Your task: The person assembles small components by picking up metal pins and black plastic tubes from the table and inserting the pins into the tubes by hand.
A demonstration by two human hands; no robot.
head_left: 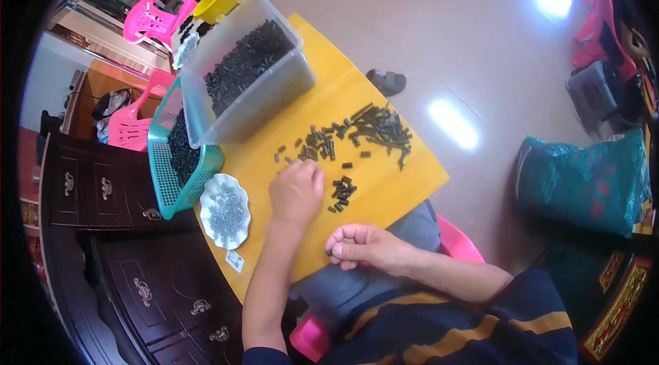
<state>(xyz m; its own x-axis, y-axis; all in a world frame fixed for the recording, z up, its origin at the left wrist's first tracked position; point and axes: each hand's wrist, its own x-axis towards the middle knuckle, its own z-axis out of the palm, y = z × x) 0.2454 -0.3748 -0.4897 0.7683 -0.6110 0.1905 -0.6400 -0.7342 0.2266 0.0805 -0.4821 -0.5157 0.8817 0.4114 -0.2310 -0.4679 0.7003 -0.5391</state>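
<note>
Over the yellow desk (405, 183), we bend our left hand (298, 190) down beside a loose pile of short black pieces (321, 144), its fingertips partly hidden, while near the desk's edge our right hand (364, 247) pinches a small dark piece (329, 253). Between and beyond our hands we see a smaller black cluster (343, 193) and a heap of longer black strips (381, 128). To our left stand a translucent bin (264, 107) and a teal basket (168, 190), both holding black pieces, and a white scalloped dish (246, 208) of small grey bits.
</note>
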